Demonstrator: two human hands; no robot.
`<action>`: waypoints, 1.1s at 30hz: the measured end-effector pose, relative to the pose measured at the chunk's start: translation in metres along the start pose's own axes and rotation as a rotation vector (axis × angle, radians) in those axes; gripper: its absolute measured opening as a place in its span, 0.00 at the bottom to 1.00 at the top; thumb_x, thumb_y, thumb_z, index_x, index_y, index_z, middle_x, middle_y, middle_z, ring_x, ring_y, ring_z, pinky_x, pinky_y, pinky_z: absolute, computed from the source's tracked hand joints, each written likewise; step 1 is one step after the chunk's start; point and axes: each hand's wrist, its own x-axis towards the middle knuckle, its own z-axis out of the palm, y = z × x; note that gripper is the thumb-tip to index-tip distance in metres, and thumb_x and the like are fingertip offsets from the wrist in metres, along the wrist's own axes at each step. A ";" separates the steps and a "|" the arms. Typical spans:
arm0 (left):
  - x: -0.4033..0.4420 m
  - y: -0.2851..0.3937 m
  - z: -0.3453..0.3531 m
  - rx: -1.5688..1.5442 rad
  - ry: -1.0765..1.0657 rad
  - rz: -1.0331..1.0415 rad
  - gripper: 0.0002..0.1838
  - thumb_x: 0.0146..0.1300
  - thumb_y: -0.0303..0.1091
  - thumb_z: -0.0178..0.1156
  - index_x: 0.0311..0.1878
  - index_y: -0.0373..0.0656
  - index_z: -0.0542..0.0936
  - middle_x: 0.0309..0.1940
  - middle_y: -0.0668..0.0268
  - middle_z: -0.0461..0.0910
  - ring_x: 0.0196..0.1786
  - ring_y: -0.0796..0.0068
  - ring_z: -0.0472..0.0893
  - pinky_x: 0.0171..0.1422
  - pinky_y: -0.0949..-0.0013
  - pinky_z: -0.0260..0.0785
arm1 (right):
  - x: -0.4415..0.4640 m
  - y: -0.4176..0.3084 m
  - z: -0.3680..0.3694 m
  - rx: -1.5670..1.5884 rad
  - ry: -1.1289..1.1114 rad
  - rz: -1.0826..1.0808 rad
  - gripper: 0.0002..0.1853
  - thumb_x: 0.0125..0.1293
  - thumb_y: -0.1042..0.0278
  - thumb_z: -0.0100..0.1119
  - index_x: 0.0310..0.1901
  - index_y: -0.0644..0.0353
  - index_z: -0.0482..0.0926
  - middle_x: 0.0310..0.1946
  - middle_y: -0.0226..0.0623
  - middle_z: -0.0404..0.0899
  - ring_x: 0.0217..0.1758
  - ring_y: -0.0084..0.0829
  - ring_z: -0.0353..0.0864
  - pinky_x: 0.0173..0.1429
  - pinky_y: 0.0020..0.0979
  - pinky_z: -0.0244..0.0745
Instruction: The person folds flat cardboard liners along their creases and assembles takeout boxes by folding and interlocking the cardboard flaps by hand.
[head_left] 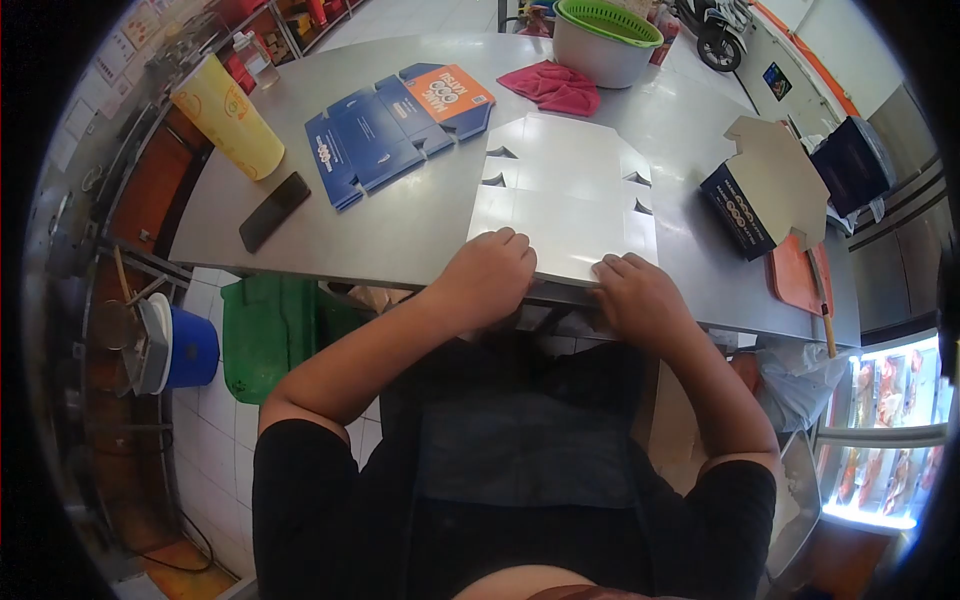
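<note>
An unfolded cardboard box blank point(565, 190) lies flat on the metal table in front of me, its white inner side up, with slots along both sides. My left hand point(492, 272) grips the near left corner of this blank, fingers curled over the edge. At the near right corner, my right hand point(640, 300) has its fingers bent over the same edge; both thumbs are hidden. Left of the blank lie flat printed box blanks point(385, 130) in blue and orange.
A folded dark box point(742, 212) with its lid up stands at the right, near an orange cutting board point(790, 285) and a knife point(822, 300). On the left are a phone point(275, 212) and a yellow roll point(232, 120). A red cloth point(552, 87) lies by a basin point(605, 50).
</note>
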 end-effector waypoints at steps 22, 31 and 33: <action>0.027 -0.043 0.036 -0.039 0.021 -0.013 0.24 0.80 0.58 0.51 0.54 0.45 0.79 0.54 0.57 0.78 0.62 0.55 0.75 0.70 0.48 0.60 | 0.032 0.046 0.027 0.186 -0.050 0.011 0.21 0.80 0.47 0.53 0.50 0.58 0.84 0.46 0.48 0.79 0.55 0.47 0.76 0.65 0.47 0.67; 0.020 -0.024 -0.008 -0.086 -0.162 -0.026 0.22 0.74 0.58 0.59 0.43 0.46 0.81 0.39 0.60 0.83 0.47 0.53 0.84 0.51 0.52 0.74 | 0.018 0.009 0.002 0.098 -0.071 0.181 0.22 0.76 0.40 0.57 0.48 0.54 0.83 0.40 0.46 0.86 0.47 0.52 0.85 0.53 0.50 0.76; 0.003 -0.018 -0.012 -0.049 -0.152 0.049 0.18 0.71 0.53 0.64 0.41 0.47 0.82 0.34 0.62 0.83 0.40 0.55 0.86 0.44 0.52 0.76 | 0.002 -0.010 -0.018 0.132 -0.199 0.181 0.24 0.72 0.40 0.64 0.50 0.55 0.83 0.41 0.46 0.87 0.47 0.53 0.86 0.52 0.50 0.78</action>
